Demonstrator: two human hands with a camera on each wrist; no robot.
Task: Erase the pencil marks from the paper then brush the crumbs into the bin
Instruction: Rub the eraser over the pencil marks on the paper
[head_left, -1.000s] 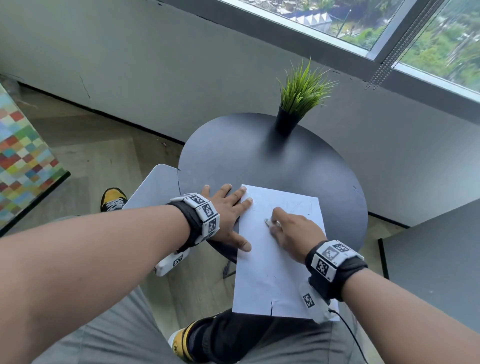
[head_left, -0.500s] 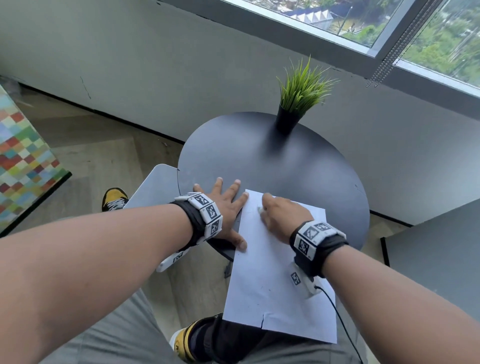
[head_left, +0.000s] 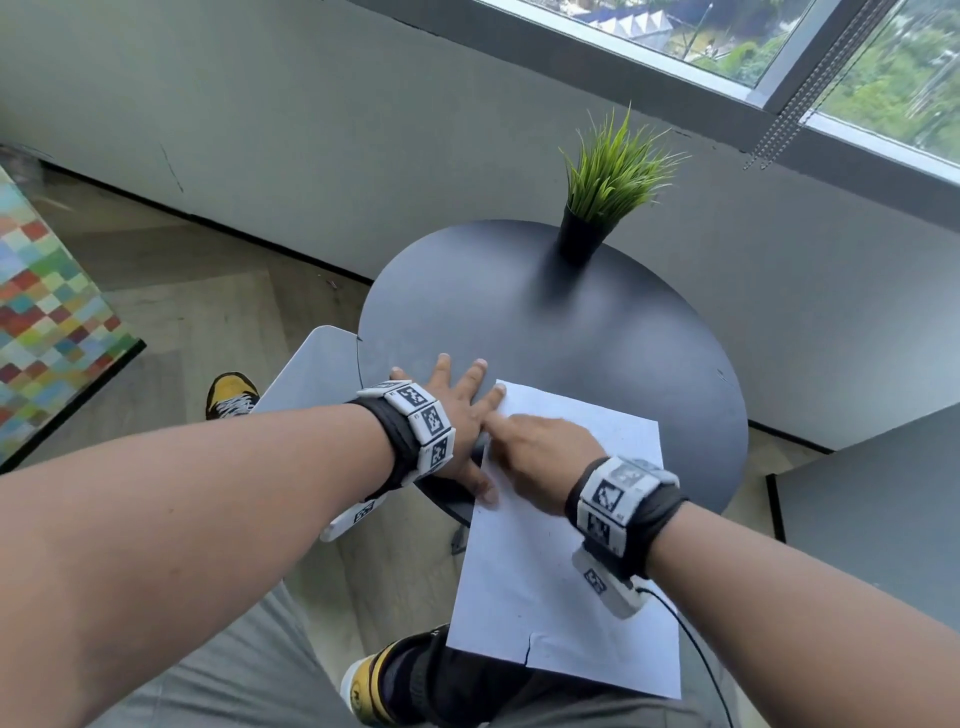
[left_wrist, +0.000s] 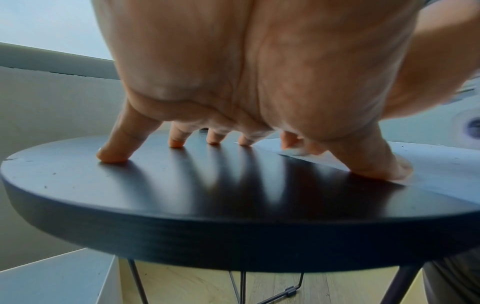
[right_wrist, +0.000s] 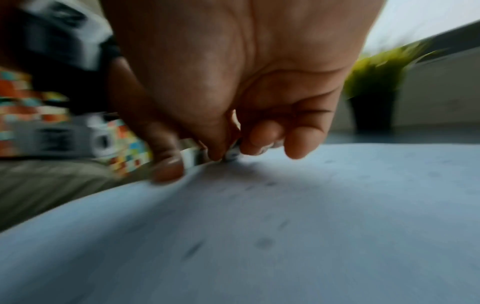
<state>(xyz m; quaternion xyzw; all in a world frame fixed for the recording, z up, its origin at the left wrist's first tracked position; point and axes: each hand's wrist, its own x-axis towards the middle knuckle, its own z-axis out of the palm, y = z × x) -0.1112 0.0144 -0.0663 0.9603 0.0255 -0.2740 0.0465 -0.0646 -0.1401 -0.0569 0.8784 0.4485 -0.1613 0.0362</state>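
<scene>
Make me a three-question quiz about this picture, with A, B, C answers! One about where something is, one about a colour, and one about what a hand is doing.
1. Where is the plant?
A. on the table's far side
B. on the floor
C. on the paper

2. What colour is the table?
A. white
B. black
C. red

3. What is the left hand doing?
A. making a fist
B. holding a cup
C. pressing flat, fingers spread

Answers:
1 A, its pot stands near the far rim.
2 B, the round top is black.
3 C, fingertips press table and paper edge.
</scene>
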